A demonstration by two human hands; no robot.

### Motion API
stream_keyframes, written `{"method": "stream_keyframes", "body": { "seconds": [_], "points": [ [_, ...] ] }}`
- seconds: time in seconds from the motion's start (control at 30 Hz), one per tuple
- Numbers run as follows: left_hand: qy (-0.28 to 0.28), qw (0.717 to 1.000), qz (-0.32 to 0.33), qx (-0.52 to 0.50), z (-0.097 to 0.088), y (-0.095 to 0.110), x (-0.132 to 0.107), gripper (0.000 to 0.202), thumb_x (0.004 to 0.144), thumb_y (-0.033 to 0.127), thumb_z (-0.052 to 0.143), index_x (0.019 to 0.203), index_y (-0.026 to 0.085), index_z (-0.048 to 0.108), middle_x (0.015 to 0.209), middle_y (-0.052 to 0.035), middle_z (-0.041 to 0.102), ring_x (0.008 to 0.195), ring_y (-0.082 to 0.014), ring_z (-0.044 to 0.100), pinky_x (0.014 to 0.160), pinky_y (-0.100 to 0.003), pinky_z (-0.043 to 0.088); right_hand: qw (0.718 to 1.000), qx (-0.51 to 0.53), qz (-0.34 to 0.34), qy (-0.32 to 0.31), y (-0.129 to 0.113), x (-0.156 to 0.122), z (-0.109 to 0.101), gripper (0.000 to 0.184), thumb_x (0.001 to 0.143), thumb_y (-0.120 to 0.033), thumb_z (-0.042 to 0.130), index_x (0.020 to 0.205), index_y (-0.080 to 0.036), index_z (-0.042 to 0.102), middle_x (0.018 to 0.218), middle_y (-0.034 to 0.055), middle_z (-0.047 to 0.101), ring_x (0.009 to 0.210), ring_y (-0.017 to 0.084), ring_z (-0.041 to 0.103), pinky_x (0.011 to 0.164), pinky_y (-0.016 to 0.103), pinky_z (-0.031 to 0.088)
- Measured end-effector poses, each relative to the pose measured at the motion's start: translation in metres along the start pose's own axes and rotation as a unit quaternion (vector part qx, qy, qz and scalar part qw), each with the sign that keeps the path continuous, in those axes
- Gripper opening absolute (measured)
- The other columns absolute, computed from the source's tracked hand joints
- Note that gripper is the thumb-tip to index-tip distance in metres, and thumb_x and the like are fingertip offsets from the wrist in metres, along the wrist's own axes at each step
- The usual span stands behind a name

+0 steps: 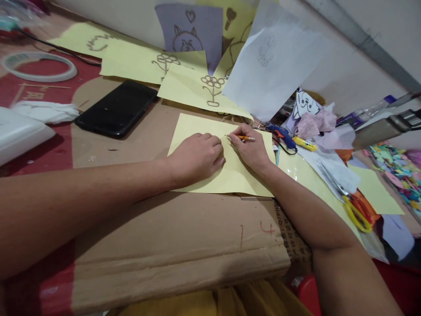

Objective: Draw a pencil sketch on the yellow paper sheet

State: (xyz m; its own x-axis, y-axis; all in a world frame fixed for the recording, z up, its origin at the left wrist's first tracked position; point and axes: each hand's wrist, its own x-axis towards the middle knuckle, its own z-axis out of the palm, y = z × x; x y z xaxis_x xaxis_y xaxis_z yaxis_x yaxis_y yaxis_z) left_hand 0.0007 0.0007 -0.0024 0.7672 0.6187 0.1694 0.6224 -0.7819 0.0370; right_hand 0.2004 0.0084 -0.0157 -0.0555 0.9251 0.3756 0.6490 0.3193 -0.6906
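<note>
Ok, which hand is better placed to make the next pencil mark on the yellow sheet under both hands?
Probably the right hand: it grips the pencil, tip pointing at the yellow sheet. The left hand rests on the sheet, no pencil showing.

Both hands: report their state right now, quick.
Left hand: palm down on the yellow paper, fingers bent; underside hidden, so open or closed can't be told.
Right hand: closed, holding the orange pencil.
</note>
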Motion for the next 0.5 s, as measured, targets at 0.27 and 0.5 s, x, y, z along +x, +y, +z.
{"method": "stream_keyframes", "body": {
  "seconds": [0.27,0.5],
  "points": [
    [-0.010,1.000,-0.002,0.005,-0.0014,0.0005,-0.0001,0.036,0.106,0.032,0.044,0.111,0.010,0.072,0.115,-0.0137,0.071,0.109,-0.0292,0.065,0.094,-0.041,0.049,1.000,0.007,-0.006,-0.001,0.0031,-0.0006,-0.0002,0.014,0.090,-0.021,0.065,0.077,-0.022,0.060,0.073,-0.0032,0.063,0.070,0.013,0.055,0.069,0.032,0.041],
    [0.001,1.000,0.000,0.001,-0.0008,0.0006,-0.0001,0.034,0.105,0.031,0.046,0.108,0.010,0.073,0.114,-0.0146,0.071,0.108,-0.0286,0.066,0.093,-0.041,0.049,1.000,0.006,0.001,-0.007,0.0020,-0.0020,-0.0023,0.013,0.090,-0.024,0.066,0.077,-0.022,0.062,0.074,-0.0027,0.065,0.071,0.014,0.057,0.070,0.032,0.042]
  ]
}}
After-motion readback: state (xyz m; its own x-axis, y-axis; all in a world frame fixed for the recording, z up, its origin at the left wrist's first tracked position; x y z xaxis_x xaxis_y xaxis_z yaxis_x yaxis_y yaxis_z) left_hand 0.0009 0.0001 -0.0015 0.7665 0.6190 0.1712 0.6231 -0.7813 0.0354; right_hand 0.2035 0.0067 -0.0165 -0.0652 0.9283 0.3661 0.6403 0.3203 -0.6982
